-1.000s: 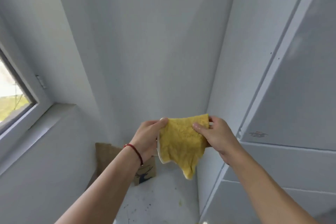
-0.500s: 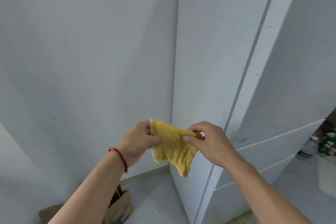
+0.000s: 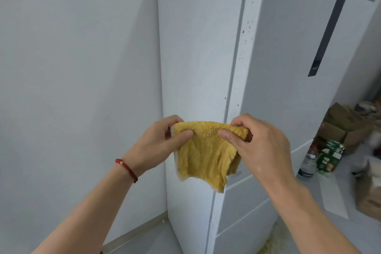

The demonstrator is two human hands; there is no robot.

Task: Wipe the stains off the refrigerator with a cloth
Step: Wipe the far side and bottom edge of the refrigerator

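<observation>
I see two bare hands held up in front of a tall white refrigerator point(image 3: 278, 57). The left hand point(image 3: 158, 142) pinches the top left corner of a yellow cloth point(image 3: 206, 154) between its thumb and curled fingers. The right hand point(image 3: 259, 144) pinches the top right corner the same way, and that corner is bunched up under its fingers. The cloth hangs down loose between the two hands, with a pale edge along its left side and bottom. It is in front of the refrigerator's near corner, and I cannot tell if it touches it.

Small red and dark stains point(image 3: 246, 29) dot the narrow strip that runs up the refrigerator's corner, above the cloth. A long dark handle slot point(image 3: 327, 33) sits on the door to the right.

The left wrist wears a red string bracelet point(image 3: 126, 168). A plain wall point(image 3: 72, 68) is on the left. On the floor to the right I see a clear water bottle point(image 3: 307, 167), a green printed bag point(image 3: 329, 156) just beside it, and brown bags point(image 3: 346, 123) farther back.
</observation>
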